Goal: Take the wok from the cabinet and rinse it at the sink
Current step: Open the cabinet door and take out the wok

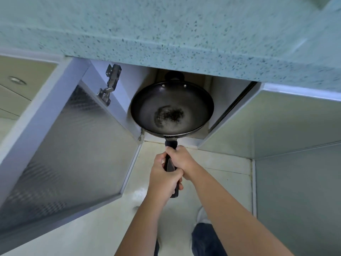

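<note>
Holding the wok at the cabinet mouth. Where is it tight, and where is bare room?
Crowded at the cabinet mouth: the wok nearly spans the gap between the open left door and the right door, under the countertop edge. Free: bare floor between the doors, right of the right hand and left of the left hand.

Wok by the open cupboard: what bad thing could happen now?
The wok has its far rim under the countertop edge, so lifting it straight up could bang it there. The open cabinet door and its hinge are close on the left; a swing that way might knock them. The left hand and right hand grip only the long handle, so the bowl could dip.
</note>
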Available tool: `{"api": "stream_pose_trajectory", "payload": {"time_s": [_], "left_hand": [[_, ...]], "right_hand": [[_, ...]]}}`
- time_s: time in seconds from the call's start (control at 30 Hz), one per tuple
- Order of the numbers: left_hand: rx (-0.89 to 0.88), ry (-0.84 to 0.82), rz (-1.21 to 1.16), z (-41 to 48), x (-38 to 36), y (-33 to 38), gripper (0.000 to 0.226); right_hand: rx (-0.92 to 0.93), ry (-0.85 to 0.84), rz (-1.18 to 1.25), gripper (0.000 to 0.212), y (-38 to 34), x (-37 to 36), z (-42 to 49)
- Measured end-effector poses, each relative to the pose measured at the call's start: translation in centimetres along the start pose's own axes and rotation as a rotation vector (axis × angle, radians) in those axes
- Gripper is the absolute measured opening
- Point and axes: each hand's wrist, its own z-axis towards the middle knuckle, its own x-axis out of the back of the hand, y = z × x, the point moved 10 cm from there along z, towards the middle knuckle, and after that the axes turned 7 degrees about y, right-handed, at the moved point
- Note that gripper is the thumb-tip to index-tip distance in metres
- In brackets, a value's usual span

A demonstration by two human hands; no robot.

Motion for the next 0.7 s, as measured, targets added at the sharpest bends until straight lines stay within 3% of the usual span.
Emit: {"api": "stream_pose_trajectory", "payload": {"time_s": [0.4, 0.7], "left_hand": [[0.071, -0.031, -0.029, -9.8, 3.3, -2.0, 0.043], [0.040, -0.130, 0.110, -15.9, 7.8, -4.9, 0.043]], "right_hand": [[-0.065, 0.033, -0.039, 0.022, 2.7, -0.6, -10.6], [-0.085, 0.105, 0.047, 0.026, 5.2, -3.5, -19.1]]}}
